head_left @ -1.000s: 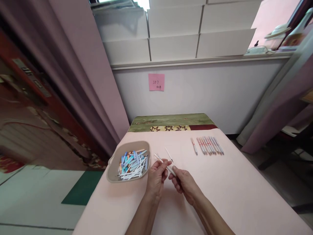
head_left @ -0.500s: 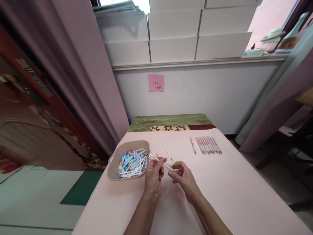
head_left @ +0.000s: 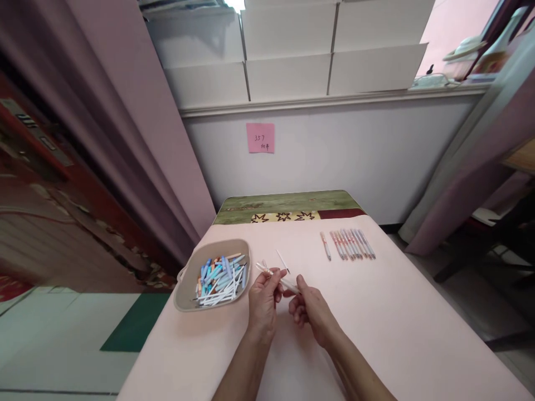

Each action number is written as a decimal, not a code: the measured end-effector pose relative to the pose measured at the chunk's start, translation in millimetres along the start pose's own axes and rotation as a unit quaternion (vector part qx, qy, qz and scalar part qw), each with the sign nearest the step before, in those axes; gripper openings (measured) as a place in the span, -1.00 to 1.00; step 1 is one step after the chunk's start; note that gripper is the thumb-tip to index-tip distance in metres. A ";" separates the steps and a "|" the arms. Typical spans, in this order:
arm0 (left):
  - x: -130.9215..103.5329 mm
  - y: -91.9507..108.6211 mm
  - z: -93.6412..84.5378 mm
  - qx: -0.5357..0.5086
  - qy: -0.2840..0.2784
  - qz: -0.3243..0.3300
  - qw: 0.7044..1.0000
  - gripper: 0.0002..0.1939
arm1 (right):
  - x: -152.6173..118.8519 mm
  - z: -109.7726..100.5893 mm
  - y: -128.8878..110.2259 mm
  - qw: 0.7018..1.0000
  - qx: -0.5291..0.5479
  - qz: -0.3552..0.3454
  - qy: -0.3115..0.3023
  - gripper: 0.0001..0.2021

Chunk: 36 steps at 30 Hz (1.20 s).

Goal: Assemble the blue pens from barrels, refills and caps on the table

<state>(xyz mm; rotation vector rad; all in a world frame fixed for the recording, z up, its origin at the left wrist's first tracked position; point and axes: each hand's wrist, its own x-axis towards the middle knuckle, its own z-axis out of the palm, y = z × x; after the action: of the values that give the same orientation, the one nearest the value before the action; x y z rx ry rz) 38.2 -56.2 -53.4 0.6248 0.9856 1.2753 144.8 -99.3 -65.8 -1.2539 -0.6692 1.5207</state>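
Observation:
Pale, slender pen parts [head_left: 288,284] slant between my hands above the pink tabletop. My left hand [head_left: 265,292] pinches them near their upper left end, where clear tips poke out past the fingers. The thumb of my right hand [head_left: 307,306] rests at their lower right end, its other fingers curled beneath. Just beyond my hands a thin white refill [head_left: 283,261] with a dark tip lies on the table. To the left, a beige basket [head_left: 180,292] holds blue, teal and orange pen parts [head_left: 217,277] and several white refills [head_left: 223,295].
Toward the right of the pink table [head_left: 401,334] lies a row of several clear pens [head_left: 353,244], with a single pen [head_left: 325,246] just left of it. Behind the table, a pink note [head_left: 260,138] is stuck on the wall.
My right hand's fingers have shifted, with the thumb now raised along the end of the pen parts. The view has moved slightly, so the surroundings sit further left and higher.

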 end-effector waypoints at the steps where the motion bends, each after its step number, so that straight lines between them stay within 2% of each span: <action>1: 0.4 -0.3 0.5 0.004 -0.001 -0.001 1.000 -0.62 | 1.2 -0.8 0.5 1.000 -0.001 -0.001 0.003 -0.49; 5: 1.6 0.2 2.8 -0.010 0.018 0.010 1.000 -0.63 | 3.6 -3.7 0.3 0.995 0.031 -0.089 0.023 -0.59; 7: 1.7 0.1 4.1 -0.017 0.019 0.009 1.000 -0.62 | 4.0 -4.5 -0.3 0.996 0.034 -0.079 0.023 -0.54; 11: 2.9 -0.6 5.9 -0.006 0.014 -0.001 1.000 -0.61 | 6.8 -5.0 3.5 1.000 0.009 -0.005 0.007 -0.53; 15: 7.9 5.3 3.9 -0.003 0.037 0.030 0.999 -0.62 | 12.2 -11.2 11.6 0.995 0.034 -0.088 0.033 -0.65; 18: 10.5 10.9 -2.7 0.060 0.040 0.078 0.994 -0.66 | 17.2 -24.7 14.7 0.992 0.022 -0.109 0.053 -0.66; 20: 10.5 10.9 -10.0 0.154 0.033 0.106 0.982 -0.68 | 20.1 -35.6 12.9 0.989 -0.024 -0.113 0.089 -0.68; 22: 9.7 6.7 -18.2 0.283 0.019 0.129 0.950 -0.69 | 22.2 -43.2 7.3 0.972 -0.122 -0.139 0.143 -0.73; 23: 9.2 3.2 -22.0 0.358 0.012 0.141 0.923 -0.71 | 23.2 -44.3 3.5 0.956 -0.188 -0.155 0.165 -0.76; 26: 8.2 -8.3 -28.4 0.563 -0.001 0.164 0.810 -0.78 | 28.0 -35.8 -8.2 0.886 -0.374 -0.195 0.192 -0.87; 29: 8.2 -13.9 -27.5 0.686 0.005 0.155 0.711 -0.74 | 34.7 -18.9 -14.7 0.842 -0.450 -0.224 0.197 -0.91; 31: 8.2 -13.7 -26.4 0.737 0.008 0.145 0.661 -0.73 | 36.8 -12.0 -15.3 0.831 -0.461 -0.235 0.202 -0.92; 33: 7.7 -12.9 -27.5 0.768 0.004 0.147 0.624 -0.74 | 34.7 -11.8 -14.5 0.833 -0.457 -0.238 0.201 -0.94; 36: 5.5 -14.3 -31.7 0.771 0.006 0.186 0.609 -0.74 | 26.7 -19.9 -13.3 0.847 -0.435 -0.237 0.195 -0.95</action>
<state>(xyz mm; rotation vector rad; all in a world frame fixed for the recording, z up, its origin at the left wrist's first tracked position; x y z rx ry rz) 17.6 -58.1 -81.9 2.2341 1.9471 0.3889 169.4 -73.7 -70.3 -1.8093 -1.3454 0.4838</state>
